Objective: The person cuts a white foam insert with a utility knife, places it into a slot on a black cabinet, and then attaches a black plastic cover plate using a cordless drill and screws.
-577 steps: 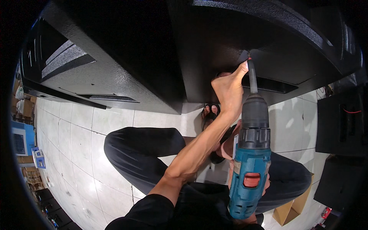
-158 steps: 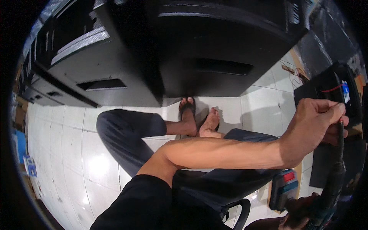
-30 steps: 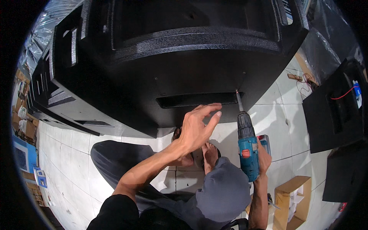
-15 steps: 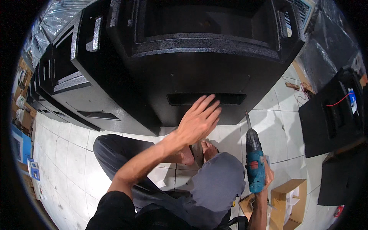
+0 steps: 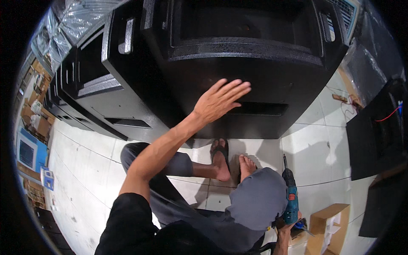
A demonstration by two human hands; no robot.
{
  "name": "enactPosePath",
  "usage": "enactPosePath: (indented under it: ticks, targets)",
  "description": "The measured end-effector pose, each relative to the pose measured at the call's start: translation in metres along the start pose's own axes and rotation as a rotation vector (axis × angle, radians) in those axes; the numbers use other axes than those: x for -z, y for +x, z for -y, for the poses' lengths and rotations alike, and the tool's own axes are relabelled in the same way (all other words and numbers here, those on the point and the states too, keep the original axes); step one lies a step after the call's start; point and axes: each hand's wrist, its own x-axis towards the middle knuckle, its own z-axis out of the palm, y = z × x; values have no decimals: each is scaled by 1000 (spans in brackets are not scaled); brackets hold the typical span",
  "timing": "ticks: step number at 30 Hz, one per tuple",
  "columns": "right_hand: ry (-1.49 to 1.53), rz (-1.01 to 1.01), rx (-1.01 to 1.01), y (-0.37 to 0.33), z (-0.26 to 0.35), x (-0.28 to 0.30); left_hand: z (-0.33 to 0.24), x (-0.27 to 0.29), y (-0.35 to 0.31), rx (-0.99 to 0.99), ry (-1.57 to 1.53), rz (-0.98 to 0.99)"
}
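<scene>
A large black speaker-like cabinet (image 5: 272, 80) with a textured finish stands in front of me, with a deep recess at its top and a narrow slot (image 5: 265, 109) lower down. My left hand (image 5: 219, 102) is spread flat with fingers apart, over the panel just above and left of the slot. Whether the palm presses on it I cannot tell. On the right, beside my knee, my right hand (image 5: 292, 226) grips a teal and black power drill (image 5: 291, 199). The drill's bit points forward at the floor and touches nothing. Its handle is mostly hidden.
More black cabinets (image 5: 127, 106) stand in a row to the left. An open cardboard box (image 5: 325, 225) sits on the tiled floor (image 5: 314, 153) near my right hand. Other black panels (image 5: 369, 140) with a red wire are at the right. Clear plastic wrap (image 5: 87, 19) lies back left.
My left hand has moved up the panel, off the slot. My right hand has lowered the drill back toward my knee. The view has shifted, and a sandalled left foot now shows more fully.
</scene>
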Motion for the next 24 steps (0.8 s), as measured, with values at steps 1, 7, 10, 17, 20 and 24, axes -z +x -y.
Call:
enactPosePath:
  ticks: [1,7,10,17,20,24]
  targets:
    - [9,45,-21,3,8,3,2,1,-13,75,-37,20]
    - [93,99,-154,0,17,-3,-9,18,-50,413,-110,103]
    - [70,3,-153,-15,-1,-8,-39,25,-23,529,-208,36]
    - [74,-71,-392,-56,-57,-25,-73,19,51,40,-294,72]
    - [93,-38,-406,-41,-32,-20,-60,8,60,-64,-224,102]
    - [65,15,-515,-18,-1,-7,-26,9,41,-68,-18,72]
